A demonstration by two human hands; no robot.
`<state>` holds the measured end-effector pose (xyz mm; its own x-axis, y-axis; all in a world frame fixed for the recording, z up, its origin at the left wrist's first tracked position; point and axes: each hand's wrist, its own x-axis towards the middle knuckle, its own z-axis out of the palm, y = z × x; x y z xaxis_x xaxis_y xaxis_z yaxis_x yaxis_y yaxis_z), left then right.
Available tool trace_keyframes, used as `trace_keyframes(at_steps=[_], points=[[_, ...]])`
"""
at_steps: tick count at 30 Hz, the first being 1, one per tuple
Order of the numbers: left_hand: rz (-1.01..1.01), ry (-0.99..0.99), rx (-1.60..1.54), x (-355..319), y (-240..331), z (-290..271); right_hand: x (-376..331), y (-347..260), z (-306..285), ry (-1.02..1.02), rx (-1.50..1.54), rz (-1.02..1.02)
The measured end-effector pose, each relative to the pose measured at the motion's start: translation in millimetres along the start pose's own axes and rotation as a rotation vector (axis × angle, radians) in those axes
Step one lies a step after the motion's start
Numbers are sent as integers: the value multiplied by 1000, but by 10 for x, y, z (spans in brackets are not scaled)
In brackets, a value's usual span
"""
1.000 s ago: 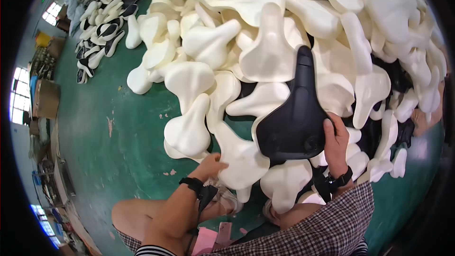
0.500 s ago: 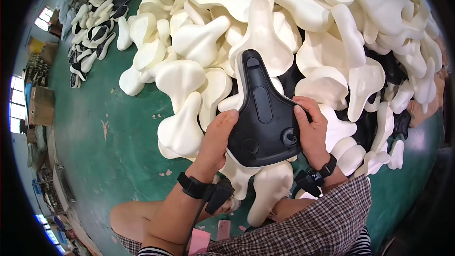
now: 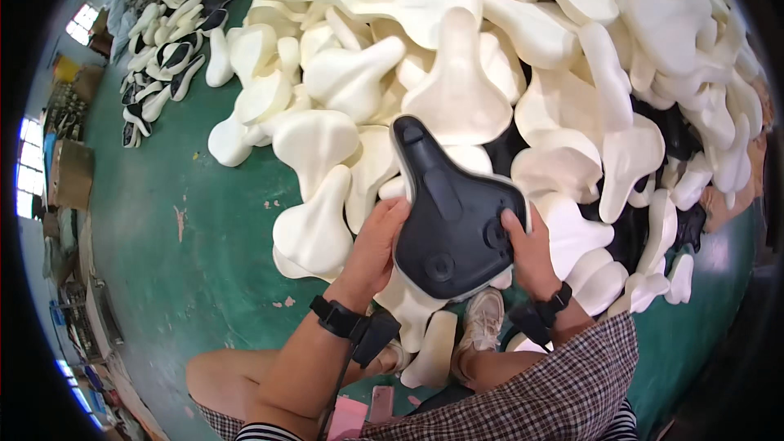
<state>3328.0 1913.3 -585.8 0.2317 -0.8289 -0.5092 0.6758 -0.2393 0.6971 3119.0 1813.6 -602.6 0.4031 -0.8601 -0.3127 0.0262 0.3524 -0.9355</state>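
Between my hands is a bicycle saddle [image 3: 453,229], its black plastic underside facing up and a pale foam rim showing round the edge. The narrow nose points away from me and a little left. My left hand [image 3: 377,238] grips the left edge, with its fingers partly hidden beneath. On the opposite edge my right hand [image 3: 531,251] has its thumb on the black underside near a round recess, its other fingers mostly out of sight. Just beyond the nose lies a cream foam saddle pad [image 3: 457,86] on the heap.
A large heap of cream foam saddle pads [image 3: 327,143] spreads ahead and to the right, with black parts [image 3: 625,233] among them. More pads and black pieces [image 3: 167,57] lie far left on the green floor [image 3: 188,278]. Near my legs are my shoe [image 3: 483,318] and pink pieces [image 3: 349,416].
The saddle has turned so its nose swings left, and it has come slightly nearer me. My right thumb has moved onto the underside. More of my right shoe shows.
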Motion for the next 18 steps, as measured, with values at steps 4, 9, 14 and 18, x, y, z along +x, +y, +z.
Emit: trace_keyframes(at_steps=[4,9,14,18], points=[[255,167,-14,91,401,78,-140,146,-139,-150,-131,-104],[336,17,7,83,398,-10,-183,110,-168,-216,-66,-88],[350,28,47,119,242,-91,-175,231,-254,-224,-132,-75],[341,93,59,147,126,-63,-181,390,-340,-237,-127,-63]])
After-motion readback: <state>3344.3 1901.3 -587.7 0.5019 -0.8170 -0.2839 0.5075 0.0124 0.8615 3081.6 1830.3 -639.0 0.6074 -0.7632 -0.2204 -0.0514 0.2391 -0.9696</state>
